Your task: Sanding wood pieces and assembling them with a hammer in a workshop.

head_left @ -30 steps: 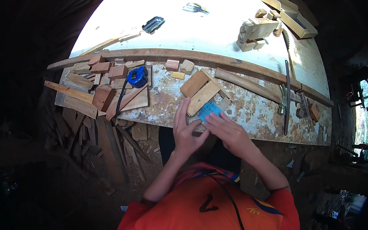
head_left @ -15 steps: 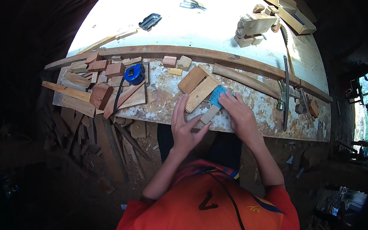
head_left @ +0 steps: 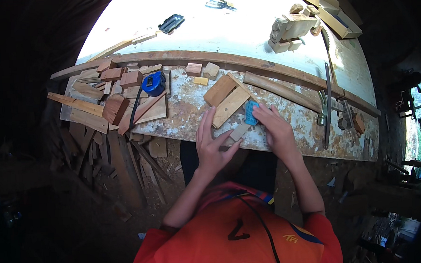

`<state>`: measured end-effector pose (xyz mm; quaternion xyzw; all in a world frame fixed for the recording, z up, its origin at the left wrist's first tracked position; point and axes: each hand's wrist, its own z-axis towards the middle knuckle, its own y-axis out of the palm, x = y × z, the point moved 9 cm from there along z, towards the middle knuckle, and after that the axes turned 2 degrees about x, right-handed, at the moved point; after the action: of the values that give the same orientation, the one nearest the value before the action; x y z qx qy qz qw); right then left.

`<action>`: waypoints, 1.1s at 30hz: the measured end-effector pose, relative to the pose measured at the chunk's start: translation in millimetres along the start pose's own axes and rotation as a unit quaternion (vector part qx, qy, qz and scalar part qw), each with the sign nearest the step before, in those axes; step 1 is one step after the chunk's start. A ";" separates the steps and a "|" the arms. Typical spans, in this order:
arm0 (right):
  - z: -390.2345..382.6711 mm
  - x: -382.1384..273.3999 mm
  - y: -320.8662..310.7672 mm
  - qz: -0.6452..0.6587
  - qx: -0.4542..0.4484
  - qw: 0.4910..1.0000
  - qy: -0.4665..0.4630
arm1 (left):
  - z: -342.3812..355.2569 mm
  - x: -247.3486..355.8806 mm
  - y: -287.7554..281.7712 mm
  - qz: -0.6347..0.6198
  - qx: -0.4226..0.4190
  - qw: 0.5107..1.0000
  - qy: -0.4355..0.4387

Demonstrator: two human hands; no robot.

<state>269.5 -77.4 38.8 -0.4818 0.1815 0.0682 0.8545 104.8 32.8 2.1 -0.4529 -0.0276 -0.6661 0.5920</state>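
Observation:
My left hand (head_left: 212, 146) pinches the near end of a small pale wooden block (head_left: 239, 132) between thumb and forefinger, its other fingers stretched toward a larger board. My right hand (head_left: 275, 126) is closed on a small blue piece (head_left: 251, 113) with darker markings, just beyond the block; its exact kind is unclear. Touching or very near my left fingertips lies a flat light wooden board (head_left: 230, 106), with a browner piece (head_left: 219, 91) against its far side. All this sits near the front edge of a paint-spotted workbench (head_left: 186, 114).
A hammer (head_left: 284, 92) and a dark metal strip (head_left: 327, 106) lie at right. A blue tape measure (head_left: 154, 84) rests among wood offcuts (head_left: 115, 108) at left. A long wooden rail (head_left: 192, 58) crosses the bench; a wooden block assembly (head_left: 293, 29) stands behind it.
My right hand has shifted slightly, and the blue piece in it has turned and now shows a narrower face. My left hand and the block have hardly moved.

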 end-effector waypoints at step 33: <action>-15.0 -21.9 6.3 0.125 -0.011 0.992 0.008 | -1.9 -4.7 5.7 0.020 -0.007 1.000 -0.004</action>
<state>243.7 -85.6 35.0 -0.4654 0.2466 0.1722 0.8324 107.9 33.6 -4.8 -0.4607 -0.0161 -0.6523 0.6017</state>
